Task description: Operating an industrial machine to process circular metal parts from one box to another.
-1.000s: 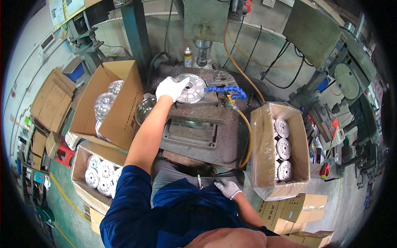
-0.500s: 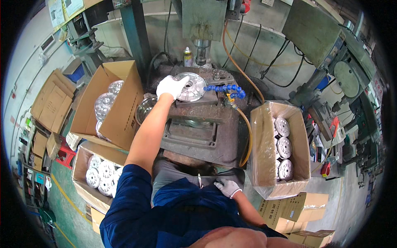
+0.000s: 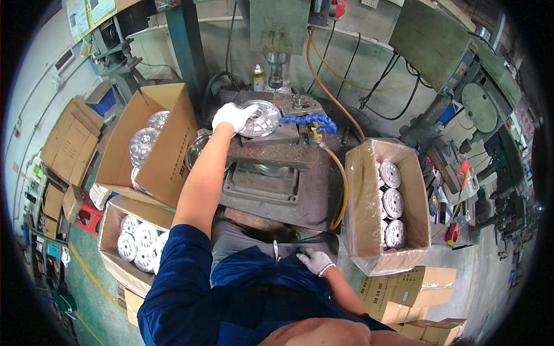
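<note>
A round silvery cast-metal disc (image 3: 261, 119) with a hub at its centre is over a metal block (image 3: 271, 136) on the machine table. My left hand (image 3: 232, 117), in a white glove, grips the disc's left edge with the thumb across its upper face. Whether the disc touches the block I cannot tell. A blue segmented coolant hose (image 3: 309, 119) ends close to the disc's right edge. My right hand (image 3: 316, 261), also gloved, rests on my right thigh with its fingers loosely spread and nothing in it.
The drill spindle (image 3: 277, 70) hangs behind the disc, near a spray can (image 3: 258, 78). Cartons with similar discs stand left (image 3: 167, 147), lower left (image 3: 107, 236) and right (image 3: 359, 213). A metal bowl (image 3: 197, 151) sits beside my left forearm. An orange hose (image 3: 345, 184) curves along the table's right side.
My left hand and the disc have shifted slightly left, and the disc looks a little more tilted. The whole view has also shifted slightly. My right hand stays on the thigh.
</note>
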Action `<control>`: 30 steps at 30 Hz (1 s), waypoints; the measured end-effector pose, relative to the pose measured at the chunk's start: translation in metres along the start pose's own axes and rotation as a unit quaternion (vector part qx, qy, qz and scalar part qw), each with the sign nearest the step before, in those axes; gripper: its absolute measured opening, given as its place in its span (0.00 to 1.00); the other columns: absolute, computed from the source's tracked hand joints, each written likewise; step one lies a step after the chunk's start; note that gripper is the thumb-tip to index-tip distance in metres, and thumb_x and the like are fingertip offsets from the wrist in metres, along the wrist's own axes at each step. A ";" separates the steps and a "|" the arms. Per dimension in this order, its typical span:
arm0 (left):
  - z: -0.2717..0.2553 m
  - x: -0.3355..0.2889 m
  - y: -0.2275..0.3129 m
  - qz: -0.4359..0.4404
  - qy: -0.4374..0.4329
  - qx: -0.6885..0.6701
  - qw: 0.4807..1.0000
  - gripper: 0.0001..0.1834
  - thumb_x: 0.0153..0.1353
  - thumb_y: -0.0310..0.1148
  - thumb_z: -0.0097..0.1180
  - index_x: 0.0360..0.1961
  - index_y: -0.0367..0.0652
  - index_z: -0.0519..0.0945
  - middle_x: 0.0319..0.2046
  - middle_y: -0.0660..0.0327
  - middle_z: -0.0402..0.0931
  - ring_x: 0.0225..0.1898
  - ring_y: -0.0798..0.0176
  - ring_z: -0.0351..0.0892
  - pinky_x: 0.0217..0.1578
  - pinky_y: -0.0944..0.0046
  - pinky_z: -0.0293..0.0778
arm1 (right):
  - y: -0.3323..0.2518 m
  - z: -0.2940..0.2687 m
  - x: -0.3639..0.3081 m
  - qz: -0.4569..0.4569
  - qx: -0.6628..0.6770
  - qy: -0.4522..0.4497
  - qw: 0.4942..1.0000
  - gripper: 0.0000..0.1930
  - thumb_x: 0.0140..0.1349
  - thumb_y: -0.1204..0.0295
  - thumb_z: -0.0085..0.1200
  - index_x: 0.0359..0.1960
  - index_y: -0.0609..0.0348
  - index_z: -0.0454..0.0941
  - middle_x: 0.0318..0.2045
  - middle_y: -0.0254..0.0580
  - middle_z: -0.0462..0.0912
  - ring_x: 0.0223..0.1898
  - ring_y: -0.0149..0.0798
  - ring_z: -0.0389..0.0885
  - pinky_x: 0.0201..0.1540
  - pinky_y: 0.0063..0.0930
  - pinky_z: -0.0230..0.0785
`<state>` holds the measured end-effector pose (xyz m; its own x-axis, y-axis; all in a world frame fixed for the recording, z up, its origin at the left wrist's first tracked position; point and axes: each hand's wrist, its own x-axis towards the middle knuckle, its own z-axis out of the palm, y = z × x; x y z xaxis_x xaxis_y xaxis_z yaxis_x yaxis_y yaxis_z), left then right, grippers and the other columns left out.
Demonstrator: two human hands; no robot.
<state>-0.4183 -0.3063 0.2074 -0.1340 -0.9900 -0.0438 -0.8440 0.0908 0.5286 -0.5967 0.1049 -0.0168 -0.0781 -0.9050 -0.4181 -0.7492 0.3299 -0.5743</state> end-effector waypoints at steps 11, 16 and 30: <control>0.010 0.018 -0.008 0.018 -0.004 -0.082 0.996 0.43 0.44 0.65 0.57 0.45 0.31 0.79 0.47 0.43 0.76 0.51 0.48 0.75 0.51 0.59 0.70 | 0.023 0.052 0.027 0.005 0.299 -0.003 0.954 0.33 0.62 0.48 0.47 0.53 0.72 0.70 0.49 0.62 0.76 0.53 0.53 0.75 0.56 0.35 0.64; 0.015 0.015 -0.009 0.035 0.036 -0.067 0.996 0.43 0.45 0.62 0.60 0.44 0.26 0.77 0.40 0.44 0.80 0.42 0.53 0.80 0.43 0.61 0.73 | -0.026 0.053 0.023 -0.004 0.395 -0.114 0.912 0.19 0.66 0.63 0.49 0.50 0.68 0.73 0.39 0.43 0.82 0.39 0.31 0.79 0.45 0.23 0.70; 0.014 0.008 -0.011 0.036 0.051 -0.067 0.996 0.43 0.45 0.63 0.58 0.44 0.27 0.78 0.42 0.43 0.78 0.46 0.49 0.78 0.47 0.61 0.72 | -0.015 0.057 0.036 0.123 0.532 -0.073 0.835 0.15 0.67 0.65 0.47 0.48 0.62 0.74 0.35 0.41 0.82 0.31 0.31 0.81 0.32 0.23 0.73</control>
<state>-0.4171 -0.3142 0.1892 -0.1325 -0.9879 0.0807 -0.7569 0.1534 0.6352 -0.5509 0.0825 -0.0635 -0.0040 -0.7586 -0.6515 0.2920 0.6223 -0.7263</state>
